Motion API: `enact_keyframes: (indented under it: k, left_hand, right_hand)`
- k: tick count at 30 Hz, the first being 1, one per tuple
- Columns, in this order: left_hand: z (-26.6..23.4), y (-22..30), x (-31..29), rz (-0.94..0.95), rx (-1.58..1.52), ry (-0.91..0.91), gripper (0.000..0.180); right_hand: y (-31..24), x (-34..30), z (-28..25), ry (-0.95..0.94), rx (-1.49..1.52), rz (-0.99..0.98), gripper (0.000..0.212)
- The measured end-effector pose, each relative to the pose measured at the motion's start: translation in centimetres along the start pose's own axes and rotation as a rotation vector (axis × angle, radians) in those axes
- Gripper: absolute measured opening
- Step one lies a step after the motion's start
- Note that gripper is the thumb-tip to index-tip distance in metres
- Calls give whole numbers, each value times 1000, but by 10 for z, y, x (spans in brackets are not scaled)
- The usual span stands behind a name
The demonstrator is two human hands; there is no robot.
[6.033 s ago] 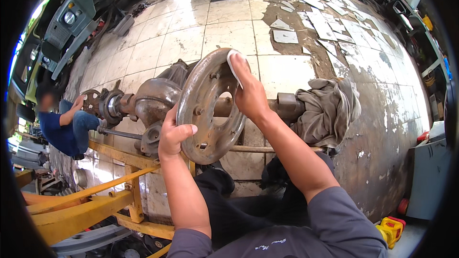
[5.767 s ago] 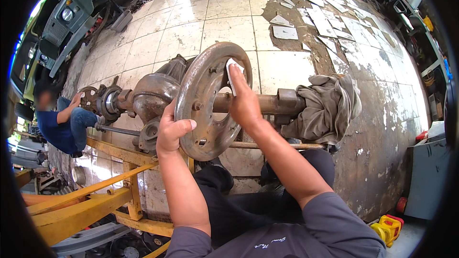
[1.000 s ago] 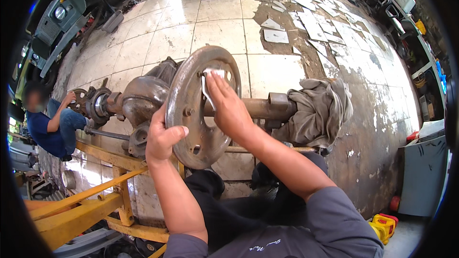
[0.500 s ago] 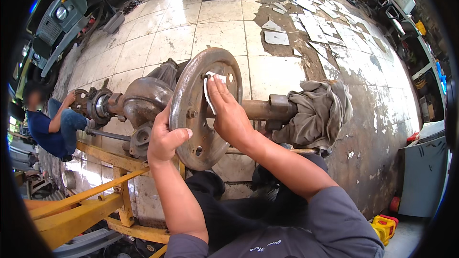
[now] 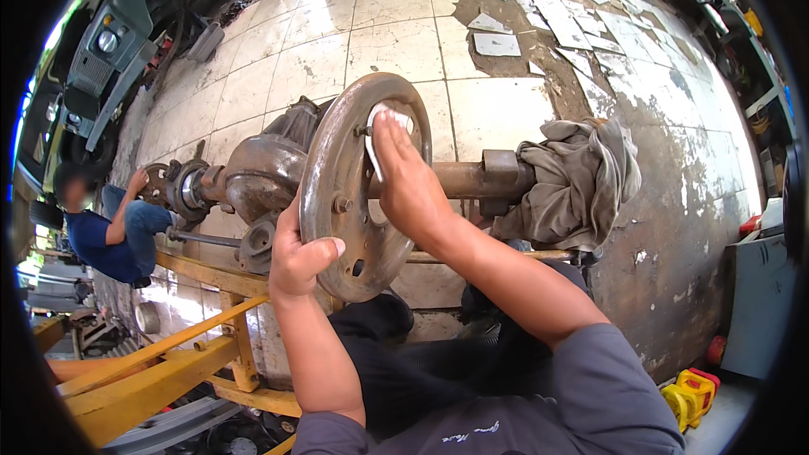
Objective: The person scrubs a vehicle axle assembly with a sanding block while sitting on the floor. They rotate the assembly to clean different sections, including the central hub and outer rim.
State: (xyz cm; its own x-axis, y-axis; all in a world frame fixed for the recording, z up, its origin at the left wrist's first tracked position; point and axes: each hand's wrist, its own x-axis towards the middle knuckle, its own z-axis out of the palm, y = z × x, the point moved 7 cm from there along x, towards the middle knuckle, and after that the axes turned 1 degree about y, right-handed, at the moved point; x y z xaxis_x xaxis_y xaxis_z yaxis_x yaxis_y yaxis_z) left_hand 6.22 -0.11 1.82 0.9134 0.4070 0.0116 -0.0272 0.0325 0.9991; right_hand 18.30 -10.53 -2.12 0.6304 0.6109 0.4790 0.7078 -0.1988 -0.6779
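Observation:
A round, rusty metal brake plate with a thick rim, holes and bolts stands on edge before me. My left hand grips its lower left rim, thumb over the near face and fingers behind. Against the upper part of that face, my right hand presses a folded white sheet, fingers together and stretched along it. Whether the sheet is paper or cloth I cannot tell. Behind the plate lies an axle housing, its tube running right under a crumpled grey-brown cloth.
Yellow metal beams stand at the lower left. A person in dark blue crouches at the axle's left end. Broken tiles lie on the floor ahead. A grey cabinet and a yellow-red object are at the right.
The view has shifted slightly, so the surroundings sit a little differently. My right hand and the white sheet have moved slightly up the plate; my left hand keeps its hold on the rim.

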Motion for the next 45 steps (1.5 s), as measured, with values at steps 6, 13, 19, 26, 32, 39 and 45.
enact_keyframes:
  k: [6,13,19,26,32,39,45]
  left_hand:
    - [18,0,-7,-6,-20,21,78]
    - [23,1,-11,26,-38,82,75]
    - [19,-2,-12,37,-41,64,76]
    - [17,-5,-12,42,-89,83,81]
    - [27,-3,-8,58,-140,41,85]
    - [24,-1,-10,63,-159,69,83]
    - [20,0,-7,91,-154,106,85]
  right_hand:
    - [13,-2,-13,36,41,-3,75]
    - [7,-11,-21,-11,49,0,71]
    - [3,-15,-16,-29,60,5,69]
    - [8,-8,-16,7,63,36,70]
    - [26,5,-17,27,34,56,72]
    - [17,-5,-11,-3,29,8,70]
    - [0,-18,-12,6,27,-75,65]
